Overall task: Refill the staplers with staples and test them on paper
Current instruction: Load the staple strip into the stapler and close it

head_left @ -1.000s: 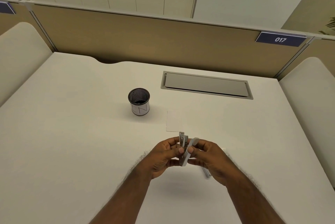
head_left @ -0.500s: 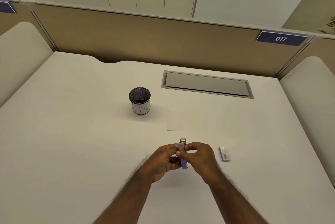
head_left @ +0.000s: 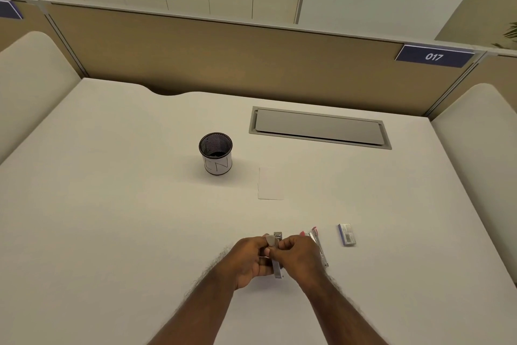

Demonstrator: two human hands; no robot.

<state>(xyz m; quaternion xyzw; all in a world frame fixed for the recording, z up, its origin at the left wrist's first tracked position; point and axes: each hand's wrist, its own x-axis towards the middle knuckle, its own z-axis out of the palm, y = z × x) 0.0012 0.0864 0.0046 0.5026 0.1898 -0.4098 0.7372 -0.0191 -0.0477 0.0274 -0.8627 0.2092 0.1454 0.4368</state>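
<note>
A small metal stapler (head_left: pixel 277 266) is held between both hands just above the near middle of the table. My left hand (head_left: pixel 247 259) grips it from the left. My right hand (head_left: pixel 300 256) pinches its top from the right. A second stapler (head_left: pixel 317 244) with red parts lies on the table, partly hidden behind my right hand. A small blue staple box (head_left: pixel 347 234) lies to the right of it. A small white sheet of paper (head_left: pixel 270 184) lies flat farther back.
A black mesh pen cup (head_left: pixel 216 153) with a white label stands left of the paper. A grey cable hatch (head_left: pixel 319 128) is set in the white table (head_left: pixel 112 219) near the tan partition. Padded dividers flank both sides.
Both hands stayed together on the stapler and shifted slightly toward me. The second stapler with red parts now shows beside my right hand.
</note>
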